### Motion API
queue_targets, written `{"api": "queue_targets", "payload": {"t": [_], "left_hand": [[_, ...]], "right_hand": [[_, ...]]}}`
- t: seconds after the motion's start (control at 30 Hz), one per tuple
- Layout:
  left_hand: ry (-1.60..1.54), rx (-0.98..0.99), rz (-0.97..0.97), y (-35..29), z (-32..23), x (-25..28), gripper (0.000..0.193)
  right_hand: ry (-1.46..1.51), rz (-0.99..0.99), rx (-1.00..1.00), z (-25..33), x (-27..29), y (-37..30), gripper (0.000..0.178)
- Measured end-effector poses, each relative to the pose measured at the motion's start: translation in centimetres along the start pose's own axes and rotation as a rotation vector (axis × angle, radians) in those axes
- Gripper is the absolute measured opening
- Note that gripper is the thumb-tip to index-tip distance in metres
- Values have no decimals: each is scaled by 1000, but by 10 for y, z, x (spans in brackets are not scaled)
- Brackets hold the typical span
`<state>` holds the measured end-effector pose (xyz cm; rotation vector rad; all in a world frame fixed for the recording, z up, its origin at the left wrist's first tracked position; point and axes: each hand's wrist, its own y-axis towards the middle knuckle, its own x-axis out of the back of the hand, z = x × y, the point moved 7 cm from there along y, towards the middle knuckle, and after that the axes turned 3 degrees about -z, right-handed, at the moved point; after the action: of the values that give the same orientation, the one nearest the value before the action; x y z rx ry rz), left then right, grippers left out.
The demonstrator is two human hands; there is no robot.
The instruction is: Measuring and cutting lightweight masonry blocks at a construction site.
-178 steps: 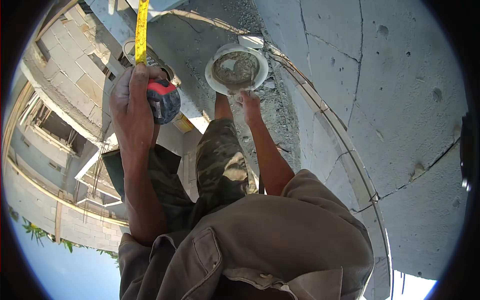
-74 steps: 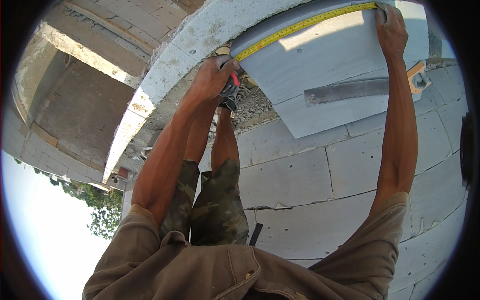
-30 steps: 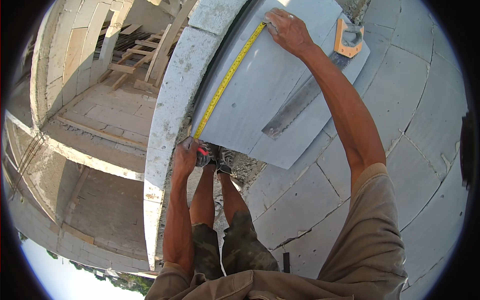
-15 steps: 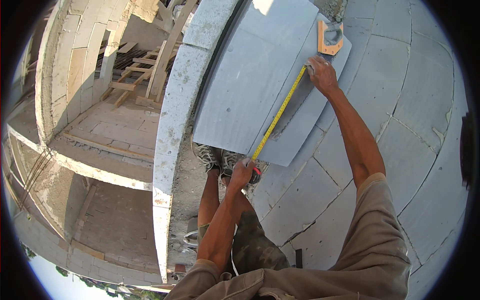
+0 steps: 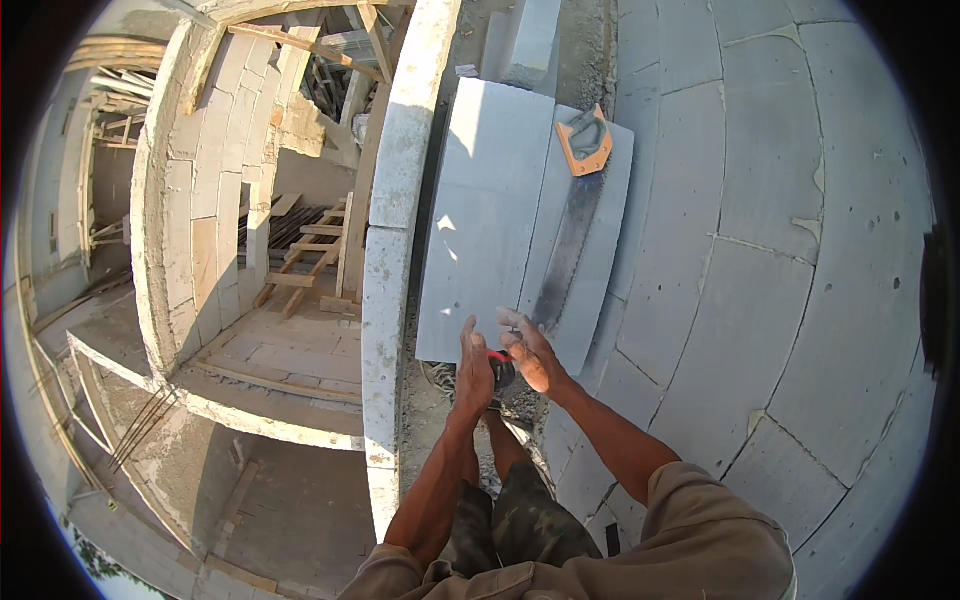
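My left hand [image 5: 475, 370] holds a red and black tape measure [image 5: 501, 368] at the near edge of a grey block [image 5: 485, 200]. No yellow blade shows stretched out. My right hand [image 5: 532, 352] is close beside it, palm turned toward the left hand, fingers apart and slightly curved, holding nothing I can see. A handsaw [image 5: 588, 150] with a light wooden handle lies on the narrower grey block on the right, its dark blade [image 5: 568, 245] pointing back toward my hands. A thin seam runs between the two blocks.
To the left stands a low block wall [image 5: 388, 290], with a drop to a lower floor [image 5: 290, 500] beyond it. A wooden ladder [image 5: 318, 250] leans down there. On the right rises a large grey block wall [image 5: 760, 180]. Another block [image 5: 533, 45] lies ahead.
The yellow tape that spanned the block is drawn in. My right hand has come back from near the saw handle to beside my left hand. The view has shifted.
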<state>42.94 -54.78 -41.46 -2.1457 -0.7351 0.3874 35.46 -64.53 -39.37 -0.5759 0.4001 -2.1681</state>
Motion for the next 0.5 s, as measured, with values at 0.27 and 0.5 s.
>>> {"api": "queue_targets", "payload": {"t": [0.27, 0.5], "left_hand": [[485, -392, -123, 26, -18, -19, 73], [-538, 446, -783, 24, 152, 62, 102]], "right_hand": [[343, -529, -385, -77, 62, -5, 50], [-203, -695, -376, -172, 165, 6, 48]]}}
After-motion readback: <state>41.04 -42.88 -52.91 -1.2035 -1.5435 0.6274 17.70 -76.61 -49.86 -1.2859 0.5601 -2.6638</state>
